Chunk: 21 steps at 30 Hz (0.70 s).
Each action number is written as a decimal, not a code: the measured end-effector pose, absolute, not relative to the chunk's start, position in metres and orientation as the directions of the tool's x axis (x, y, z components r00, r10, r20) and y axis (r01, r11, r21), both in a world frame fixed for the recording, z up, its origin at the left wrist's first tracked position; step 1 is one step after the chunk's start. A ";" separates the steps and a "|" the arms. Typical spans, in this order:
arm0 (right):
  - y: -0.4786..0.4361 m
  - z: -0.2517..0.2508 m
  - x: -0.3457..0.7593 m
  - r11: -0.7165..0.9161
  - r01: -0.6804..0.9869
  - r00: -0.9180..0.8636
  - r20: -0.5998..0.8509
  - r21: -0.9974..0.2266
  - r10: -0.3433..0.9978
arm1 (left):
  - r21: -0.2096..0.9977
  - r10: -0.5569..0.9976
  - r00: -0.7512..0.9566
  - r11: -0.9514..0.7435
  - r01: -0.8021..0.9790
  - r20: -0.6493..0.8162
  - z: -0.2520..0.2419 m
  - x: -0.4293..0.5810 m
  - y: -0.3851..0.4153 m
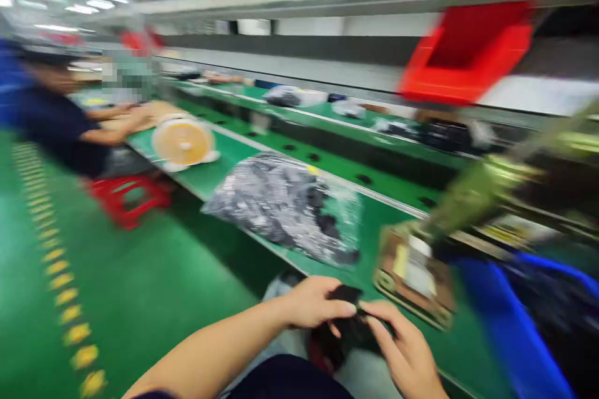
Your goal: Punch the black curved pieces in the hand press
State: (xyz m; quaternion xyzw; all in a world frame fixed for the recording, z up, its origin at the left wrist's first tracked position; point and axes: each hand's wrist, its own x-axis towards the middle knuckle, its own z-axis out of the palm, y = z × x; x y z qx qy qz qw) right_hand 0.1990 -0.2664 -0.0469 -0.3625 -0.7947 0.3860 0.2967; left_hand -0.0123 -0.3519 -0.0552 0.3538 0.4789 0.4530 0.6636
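Low in the view, over my lap at the bench edge, both hands meet on a small black part (346,293) whose exact kind I cannot make out through the blur. My left hand (314,304) is closed on its left side, thumb on top. The fingers of my right hand (395,333) pinch it from the right. Just beyond my hands lies a clear plastic bag (281,202) of dark grey and black pieces. Right of my hands stands a green bench press (412,268) with a brown base.
A blue bin (515,318) with black contents stands at the right. A red bin (468,53) hangs above. The green bench (229,153) carries a round white-and-orange fan-like disc (183,142). A co-worker (56,115) sits at the left near a red stool (128,196).
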 end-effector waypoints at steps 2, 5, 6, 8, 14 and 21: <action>-0.278 -0.037 0.224 0.378 0.347 -0.579 0.121 -0.858 0.806 | 0.938 0.948 0.136 0.307 -0.163 -0.287 -0.053 0.002 -0.350; -0.278 -0.031 0.259 0.355 0.346 -0.566 0.108 -0.868 0.817 | 0.957 0.927 0.270 0.284 -0.059 -0.258 -0.055 0.022 -0.331; -0.277 -0.029 0.272 0.352 0.357 -0.551 0.109 -0.865 0.828 | 0.959 0.915 0.309 0.282 -0.025 -0.261 -0.056 0.030 -0.325; -0.278 -0.023 0.297 0.334 0.394 -0.508 0.099 -0.856 0.855 | 0.963 0.898 0.353 0.265 0.047 -0.264 -0.059 0.046 -0.317; -0.256 0.019 0.357 0.300 0.519 -0.423 0.064 -0.800 0.904 | 0.943 0.947 0.258 0.103 0.315 -0.189 -0.081 0.058 -0.286; -0.150 0.045 0.382 0.390 0.752 -0.333 0.205 -0.531 0.921 | 0.848 0.978 0.205 -0.072 0.525 -0.044 -0.098 0.052 -0.275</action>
